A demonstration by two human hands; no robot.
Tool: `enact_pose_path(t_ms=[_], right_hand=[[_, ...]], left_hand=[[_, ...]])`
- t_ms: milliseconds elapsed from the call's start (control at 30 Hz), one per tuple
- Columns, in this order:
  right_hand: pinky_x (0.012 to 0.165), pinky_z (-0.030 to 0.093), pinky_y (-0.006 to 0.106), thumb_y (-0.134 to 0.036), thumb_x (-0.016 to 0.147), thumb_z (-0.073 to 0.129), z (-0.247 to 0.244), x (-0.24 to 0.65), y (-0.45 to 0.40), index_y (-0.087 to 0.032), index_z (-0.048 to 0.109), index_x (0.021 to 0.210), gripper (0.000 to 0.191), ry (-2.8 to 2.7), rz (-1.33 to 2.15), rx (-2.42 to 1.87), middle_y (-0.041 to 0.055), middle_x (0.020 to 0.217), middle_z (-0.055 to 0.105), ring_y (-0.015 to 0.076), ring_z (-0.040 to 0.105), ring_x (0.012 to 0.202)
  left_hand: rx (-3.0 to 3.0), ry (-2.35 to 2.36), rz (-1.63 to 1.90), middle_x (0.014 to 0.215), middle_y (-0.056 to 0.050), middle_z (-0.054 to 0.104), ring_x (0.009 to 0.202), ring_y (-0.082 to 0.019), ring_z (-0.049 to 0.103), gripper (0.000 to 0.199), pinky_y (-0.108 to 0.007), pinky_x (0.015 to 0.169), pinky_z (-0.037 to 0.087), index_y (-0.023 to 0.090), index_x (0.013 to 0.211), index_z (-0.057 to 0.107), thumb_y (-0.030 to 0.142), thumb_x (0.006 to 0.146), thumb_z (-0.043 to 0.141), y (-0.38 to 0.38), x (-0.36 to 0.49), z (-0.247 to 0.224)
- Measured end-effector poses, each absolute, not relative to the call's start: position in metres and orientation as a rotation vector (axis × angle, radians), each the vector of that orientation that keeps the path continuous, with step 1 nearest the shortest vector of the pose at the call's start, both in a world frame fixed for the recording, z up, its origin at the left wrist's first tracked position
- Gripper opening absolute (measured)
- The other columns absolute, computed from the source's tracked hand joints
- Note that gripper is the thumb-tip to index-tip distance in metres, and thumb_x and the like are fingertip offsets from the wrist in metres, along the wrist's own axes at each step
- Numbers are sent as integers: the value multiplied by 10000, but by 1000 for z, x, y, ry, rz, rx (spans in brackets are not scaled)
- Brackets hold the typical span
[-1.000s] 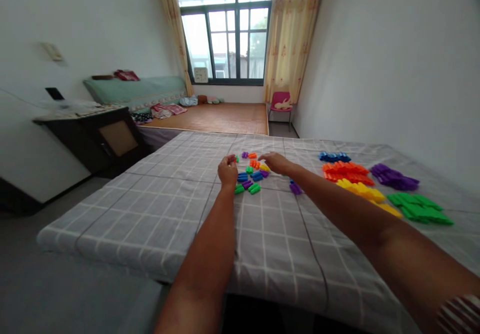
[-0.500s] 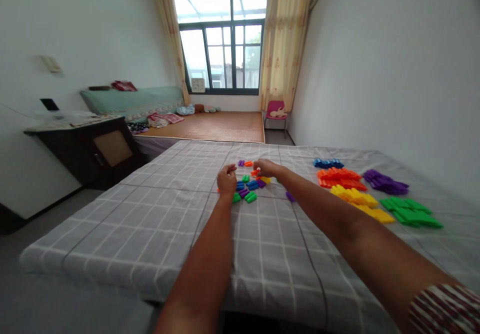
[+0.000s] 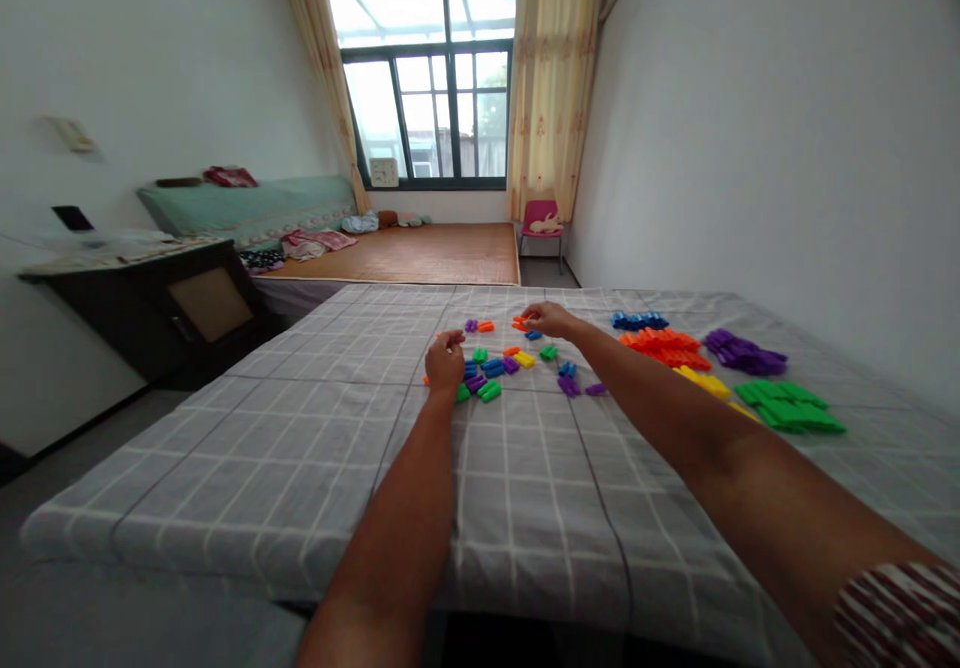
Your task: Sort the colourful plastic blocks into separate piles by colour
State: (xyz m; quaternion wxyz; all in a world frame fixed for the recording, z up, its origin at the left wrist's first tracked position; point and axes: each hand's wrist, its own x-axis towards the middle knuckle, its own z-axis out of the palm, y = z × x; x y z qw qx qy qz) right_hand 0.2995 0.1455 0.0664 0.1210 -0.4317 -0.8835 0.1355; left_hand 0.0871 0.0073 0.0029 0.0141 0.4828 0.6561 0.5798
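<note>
Small paired plastic pieces in several colours, perhaps clips, lie scattered on the grey checked cloth [image 3: 300, 448]. At the far side of this group, my right hand [image 3: 547, 319] pinches an orange plastic piece [image 3: 519, 323] at its fingertips. A blue piece [image 3: 533, 335] lies just below those fingers. My left hand [image 3: 446, 356] is at the group's left edge with its fingers curled together; whatever they hold, if anything, is too small to name. Right beside it are a green piece [image 3: 480, 356] and a blue piece [image 3: 493, 368]. A yellow piece [image 3: 525, 359] sits between the hands.
Sorted piles stand to the right: blue [image 3: 639, 321], orange [image 3: 667, 348], purple [image 3: 744, 353], yellow [image 3: 703, 381] and green [image 3: 791, 406]. My right forearm crosses in front of part of the yellow pile. Beyond are a mat-covered bed [image 3: 442, 253] and a pink chair [image 3: 541, 216].
My right hand has moved away from the middle of the group, up and to the right, with an orange piece at its fingertips. My left hand stays beside the group. The view has shifted slightly.
</note>
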Motion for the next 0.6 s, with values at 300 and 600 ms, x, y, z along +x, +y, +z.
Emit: enact_pose_path(t_ms=[300, 600], right_hand=[[637, 483, 241, -382, 788, 629, 82, 488, 147, -126, 720, 958, 321, -2176, 533, -1292, 61, 835, 723, 163, 640, 738], [573, 419, 242, -306, 731, 661, 34, 623, 155, -151, 757, 811, 199, -1982, 134, -1986, 75, 726, 722, 169, 635, 637]], left_hand=[[1620, 2045, 1759, 890, -42, 754, 880, -196, 700, 308, -338, 875, 521, 201, 959, 697, 130, 756, 476, 12, 87, 0], [1724, 2092, 1696, 882, -32, 754, 885, -223, 695, 300, -367, 875, 520, 220, 948, 708, 159, 758, 484, 10, 88, 6]])
